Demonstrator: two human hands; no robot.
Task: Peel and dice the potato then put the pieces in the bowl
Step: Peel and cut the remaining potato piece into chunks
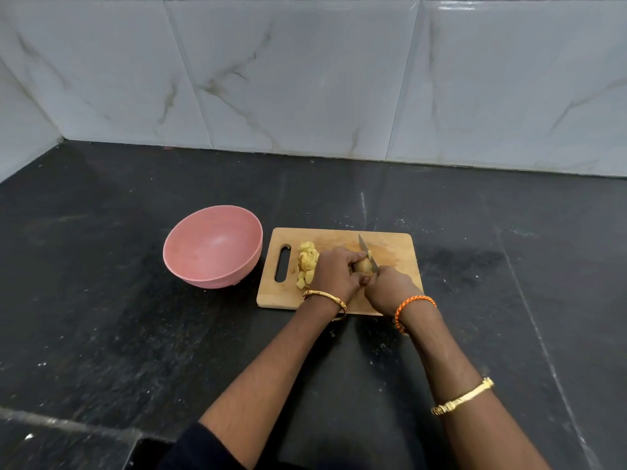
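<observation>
**Both hands on potato and knife, mid-board**

Left hand [334, 271] curled over the potato [363, 265], pinning it to the wooden cutting board [393, 245]. Right hand [390, 287] wrapped round the knife handle, blade [367, 252] angled up and away, set against the potato's right side. Heap of diced pieces [307, 264] just left of the left hand, near the board's handle slot. Pink bowl [190, 256] on the dark counter [101, 266], just beside the board's left edge, nothing visible inside.
</observation>
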